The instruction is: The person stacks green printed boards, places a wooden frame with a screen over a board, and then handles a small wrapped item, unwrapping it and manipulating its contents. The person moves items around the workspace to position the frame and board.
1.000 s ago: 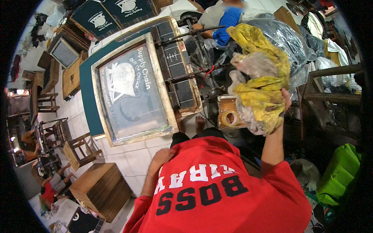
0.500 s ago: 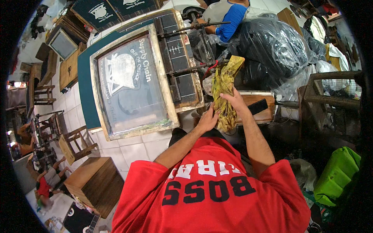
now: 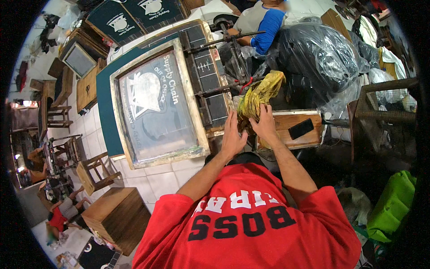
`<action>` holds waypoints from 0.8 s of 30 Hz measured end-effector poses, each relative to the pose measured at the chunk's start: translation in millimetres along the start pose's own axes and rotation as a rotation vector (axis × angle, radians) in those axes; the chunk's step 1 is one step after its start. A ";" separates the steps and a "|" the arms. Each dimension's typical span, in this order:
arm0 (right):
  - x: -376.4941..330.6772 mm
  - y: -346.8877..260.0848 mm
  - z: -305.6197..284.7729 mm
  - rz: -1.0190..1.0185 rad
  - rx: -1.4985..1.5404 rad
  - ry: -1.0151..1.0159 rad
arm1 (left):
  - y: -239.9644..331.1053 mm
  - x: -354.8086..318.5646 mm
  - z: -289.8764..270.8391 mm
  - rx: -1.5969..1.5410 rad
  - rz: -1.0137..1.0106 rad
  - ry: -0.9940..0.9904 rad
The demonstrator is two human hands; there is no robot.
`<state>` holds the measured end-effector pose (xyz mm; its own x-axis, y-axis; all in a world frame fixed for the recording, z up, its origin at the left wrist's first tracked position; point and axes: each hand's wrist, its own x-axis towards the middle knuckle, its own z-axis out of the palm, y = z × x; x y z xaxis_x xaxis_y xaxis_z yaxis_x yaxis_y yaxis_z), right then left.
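A crumpled yellow rag (image 3: 262,93) with dark stains is in front of me, just right of a screen-printing frame (image 3: 204,145). My right hand (image 3: 266,125) is closed on its near part, fingers curled over the folds. On the rag's left side is my left hand (image 3: 233,138), its fingers stretched forward and thumb apart, close to the frame's right edge. Whether the left fingertips touch the cloth is hard to tell. The frame has a pale mesh with a printed design and rests over a dark green board (image 3: 105,105).
Dark hinge clamps (image 3: 233,42) stand beyond the frame. A black phone (image 3: 301,129) lies on a wooden tray (image 3: 286,117) at right. Another person's blue sleeve (image 3: 268,27) is at the far side, near plastic-wrapped bundles (image 3: 318,58). Wooden stool (image 3: 96,172) and box (image 3: 117,219) stand left.
The rag has gone from a long twisted bundle to a looser bunched shape. My left hand has moved left and forward from the rag, its fingers now straighter. The view has shifted slightly.
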<state>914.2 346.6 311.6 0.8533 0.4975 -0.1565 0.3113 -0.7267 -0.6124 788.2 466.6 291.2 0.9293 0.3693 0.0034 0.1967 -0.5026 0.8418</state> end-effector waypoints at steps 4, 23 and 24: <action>19.2 24.5 -22.8 -0.074 0.067 -0.191 | -8.7 34.3 15.8 -0.092 -0.057 -0.109; 69.4 36.4 -28.6 -0.018 0.053 -0.443 | 18.9 29.4 16.3 0.045 -0.360 -0.268; 71.1 35.1 -30.9 -0.009 0.076 -0.455 | 21.0 22.2 19.2 0.173 -0.135 -0.067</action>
<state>998.8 341.8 303.0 0.5748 0.6734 -0.4649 0.2717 -0.6929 -0.6678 818.9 449.3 298.7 0.9083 0.3927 -0.1441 0.3664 -0.5806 0.7271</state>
